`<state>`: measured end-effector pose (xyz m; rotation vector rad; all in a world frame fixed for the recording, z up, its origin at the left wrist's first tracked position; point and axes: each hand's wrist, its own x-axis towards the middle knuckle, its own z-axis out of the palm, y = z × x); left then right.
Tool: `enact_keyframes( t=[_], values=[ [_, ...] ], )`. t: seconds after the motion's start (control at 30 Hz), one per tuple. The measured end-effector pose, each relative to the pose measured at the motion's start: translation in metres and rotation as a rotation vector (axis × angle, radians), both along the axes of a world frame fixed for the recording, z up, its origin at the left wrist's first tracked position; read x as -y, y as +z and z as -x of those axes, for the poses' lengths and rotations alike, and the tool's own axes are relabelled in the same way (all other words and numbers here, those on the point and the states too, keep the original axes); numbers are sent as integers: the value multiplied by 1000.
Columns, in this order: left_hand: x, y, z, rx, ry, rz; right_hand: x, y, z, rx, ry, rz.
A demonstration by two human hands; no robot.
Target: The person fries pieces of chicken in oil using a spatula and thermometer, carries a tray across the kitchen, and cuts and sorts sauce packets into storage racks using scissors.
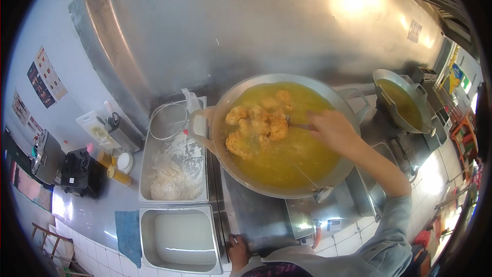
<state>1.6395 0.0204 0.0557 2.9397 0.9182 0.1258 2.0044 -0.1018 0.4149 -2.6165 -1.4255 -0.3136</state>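
A large metal wok holds yellow oil, with several browned, battered pieces at its left and centre. Over the wok's right side, my right hand is closed on the handle of a utensil; its far end lies among the pieces and is partly hidden. My left hand is low in the picture, beside the counter edge near the lower tray. Its fingers are bent, and I cannot make out whether they hold anything.
Left of the wok, a tray holds white flour and a round sieve. Below it stands a tray of pale liquid. A blue cloth hangs at the counter edge. Another wok stands at the right.
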Motion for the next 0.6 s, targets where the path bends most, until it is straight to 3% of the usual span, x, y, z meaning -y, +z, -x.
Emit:
enact_keyframes(
  t=[0.27,0.33,0.6],
  values=[
    [1,-2,3,26,6,82,22,31,37,11,-4,90],
    [0,-10,2,-5,6,4,29,32,39,29,-4,85],
    [-1,11,-1,-95,-24,96,71,57,21,286,-179,36]
  ],
)
